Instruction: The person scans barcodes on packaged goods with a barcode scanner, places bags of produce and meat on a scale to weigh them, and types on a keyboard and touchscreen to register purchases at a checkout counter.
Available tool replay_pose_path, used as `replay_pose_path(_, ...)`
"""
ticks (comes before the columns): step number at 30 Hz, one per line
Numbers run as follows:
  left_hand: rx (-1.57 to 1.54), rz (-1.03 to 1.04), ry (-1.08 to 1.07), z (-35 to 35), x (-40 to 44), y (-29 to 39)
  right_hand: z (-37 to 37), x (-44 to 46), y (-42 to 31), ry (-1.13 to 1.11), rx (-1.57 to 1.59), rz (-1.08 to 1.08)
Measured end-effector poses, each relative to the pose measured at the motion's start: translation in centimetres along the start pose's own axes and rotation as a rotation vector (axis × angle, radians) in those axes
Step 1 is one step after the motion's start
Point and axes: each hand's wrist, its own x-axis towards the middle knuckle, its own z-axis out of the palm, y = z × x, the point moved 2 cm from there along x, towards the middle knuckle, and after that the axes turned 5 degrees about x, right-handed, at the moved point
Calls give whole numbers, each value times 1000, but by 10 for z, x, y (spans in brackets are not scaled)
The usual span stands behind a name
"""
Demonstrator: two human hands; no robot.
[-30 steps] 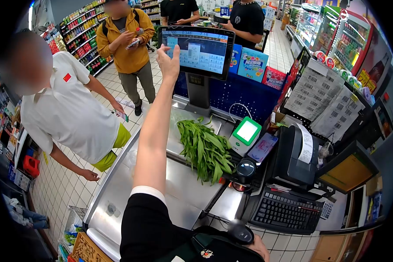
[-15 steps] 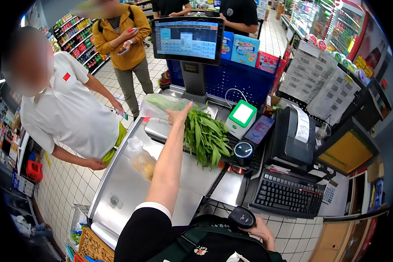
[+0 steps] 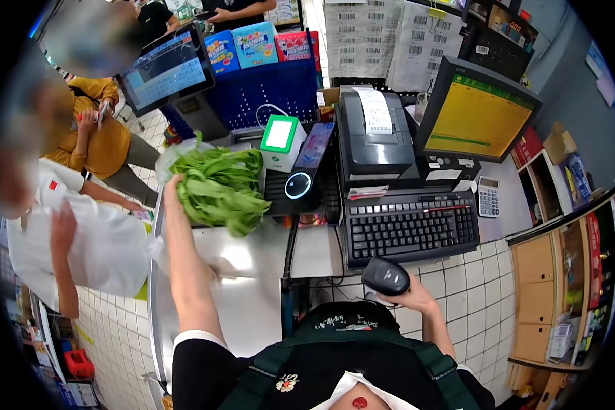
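A big bunch of long leafy greens (image 3: 219, 188) lies by the scale, with a clear plastic bag (image 3: 167, 162) around its far left end. My left hand (image 3: 173, 190) grips the bunch at its left side; the leaves hide most of the fingers. Wrapped around a black handheld barcode scanner (image 3: 386, 276), my right hand (image 3: 415, 295) is held in front of the keyboard. Another clear bag (image 3: 156, 249) is mostly hidden behind my left forearm.
The keyboard (image 3: 413, 229), receipt printer (image 3: 376, 140) and yellow-lit monitor (image 3: 475, 119) stand to the right. Beyond the greens are a green-and-white payment box (image 3: 279, 142), a round black scanner (image 3: 299, 186) and a tilted screen (image 3: 167, 72). A person in white (image 3: 96, 232) stands at the left counter edge.
My view has turned right. My left hand has gone from reaching over the greens to gripping their left side, and the bunch has shifted. The barcode scanner has stayed in my right hand.
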Motion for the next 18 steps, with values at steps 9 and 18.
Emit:
replay_pose_path(9, 11, 292, 149, 18, -283, 64, -51, -2, -18, -28, 98, -134)
replay_pose_path(18, 693, 472, 750, -10, -528, -5, -64, 11, -17, -100, -205, -212)
